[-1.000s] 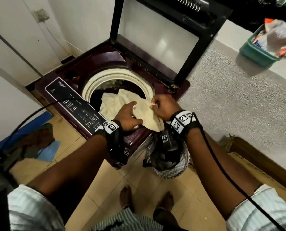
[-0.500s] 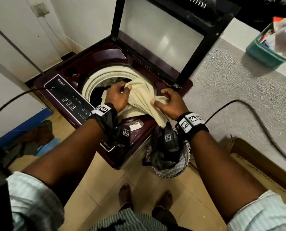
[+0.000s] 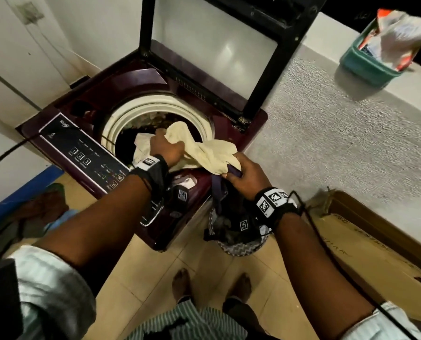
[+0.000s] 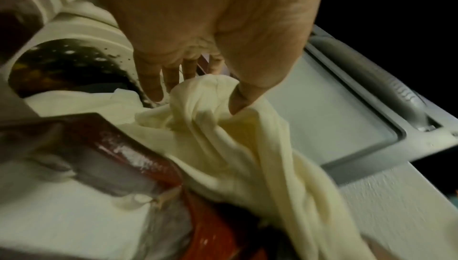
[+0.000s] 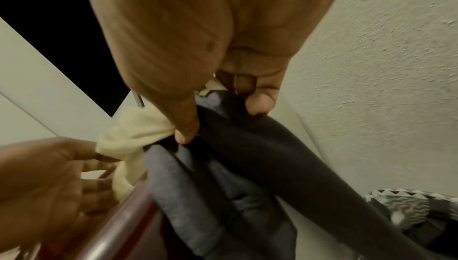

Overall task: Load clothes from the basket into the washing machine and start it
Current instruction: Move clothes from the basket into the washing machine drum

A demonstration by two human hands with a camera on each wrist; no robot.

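Note:
A maroon top-load washing machine [image 3: 140, 87] stands with its lid [image 3: 214, 52] raised and its drum mouth [image 3: 155, 114] showing dark clothes inside. A cream cloth [image 3: 214, 153] [image 4: 223, 131] [image 5: 128, 137] stretches from the drum over the front rim. My left hand [image 3: 167, 150] [image 4: 198, 80] grips the cloth over the drum. My right hand [image 3: 241, 173] [image 5: 218, 115] pinches the cloth's other end together with a dark grey garment [image 5: 247, 156] [image 3: 219, 190] that hangs down into the patterned basket [image 3: 238, 249] on the floor beside the machine.
The control panel [image 3: 86, 158] runs along the machine's near-left edge. A textured low wall [image 3: 339, 133] rises on the right with a teal tub [image 3: 368, 62] on its ledge. A cardboard box [image 3: 366, 241] lies along the wall. My bare feet [image 3: 182, 283] stand on tiles.
My left hand has stayed over the drum mouth, gripping the cream cloth. My right hand has dropped toward the basket and now also pinches a dark garment.

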